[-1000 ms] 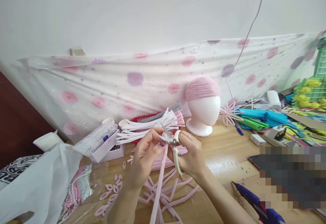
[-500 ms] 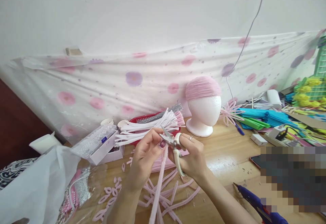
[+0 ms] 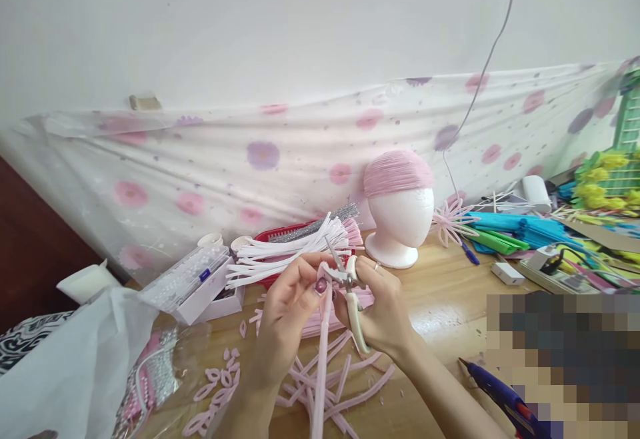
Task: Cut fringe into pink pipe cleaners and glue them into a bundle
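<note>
My left hand point(image 3: 290, 309) pinches the upper end of a pink pipe cleaner point(image 3: 323, 352), whose long end hangs down toward me. In my right hand point(image 3: 383, 302) are scissors point(image 3: 349, 282) with cream handles, their blades spread apart beside the pinched end. Whether the blades touch the pipe cleaner, I cannot tell. Below my hands, loose pink pipe cleaners point(image 3: 345, 399) lie crossed on the table. Several small pink loops point(image 3: 220, 386) rest left of my left wrist. Just behind my fingers is a bundle of white pipe cleaners point(image 3: 290, 252) on a red tray point(image 3: 267, 234).
A white foam head point(image 3: 400, 226) wrapped in pink stands at the back. Boxes of beads point(image 3: 193, 286) and a plastic bag point(image 3: 75, 366) are on the left. To the right lie a glue gun point(image 3: 500, 392), a power strip point(image 3: 543, 269) and blue pipe cleaners point(image 3: 540, 229).
The scissors' blades have opened wider and shifted slightly right, away from my left fingers. The hanging pipe cleaner has swung a little to the right.
</note>
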Demonstrator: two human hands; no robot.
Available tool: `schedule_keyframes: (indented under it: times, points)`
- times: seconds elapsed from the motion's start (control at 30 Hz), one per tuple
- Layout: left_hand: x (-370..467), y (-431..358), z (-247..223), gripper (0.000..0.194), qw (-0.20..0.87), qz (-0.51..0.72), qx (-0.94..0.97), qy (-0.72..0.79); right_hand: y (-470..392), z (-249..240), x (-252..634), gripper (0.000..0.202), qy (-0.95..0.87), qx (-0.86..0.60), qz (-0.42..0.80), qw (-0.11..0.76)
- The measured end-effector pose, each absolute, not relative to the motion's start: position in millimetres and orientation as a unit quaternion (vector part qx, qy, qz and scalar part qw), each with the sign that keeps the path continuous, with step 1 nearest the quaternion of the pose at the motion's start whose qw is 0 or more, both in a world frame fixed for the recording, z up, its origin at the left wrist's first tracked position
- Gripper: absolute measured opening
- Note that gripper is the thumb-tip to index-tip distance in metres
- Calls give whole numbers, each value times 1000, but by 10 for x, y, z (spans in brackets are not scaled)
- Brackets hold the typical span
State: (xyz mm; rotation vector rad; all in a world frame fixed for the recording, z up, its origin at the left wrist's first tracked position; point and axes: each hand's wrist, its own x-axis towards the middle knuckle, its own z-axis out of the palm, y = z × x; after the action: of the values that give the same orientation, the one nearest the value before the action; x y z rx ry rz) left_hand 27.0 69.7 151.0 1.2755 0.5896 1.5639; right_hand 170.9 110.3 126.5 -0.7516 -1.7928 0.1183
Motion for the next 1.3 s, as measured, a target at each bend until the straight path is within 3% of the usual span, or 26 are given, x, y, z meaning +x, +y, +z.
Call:
schedule_keyframes:
  times: [0.6,1.03,1.3]
  points:
    - [218,678,1528,10,486,597,588,247,1094,1182,1701,22,-757,-326,48,564]
    - [263,758,1467,10,475,620,590,201,1110,1159,1719,20,-754,-336,28,565]
    - [260,747,1508,12,468,629,579,224,1107,1192,1702,30,-750,-357,-1,557]
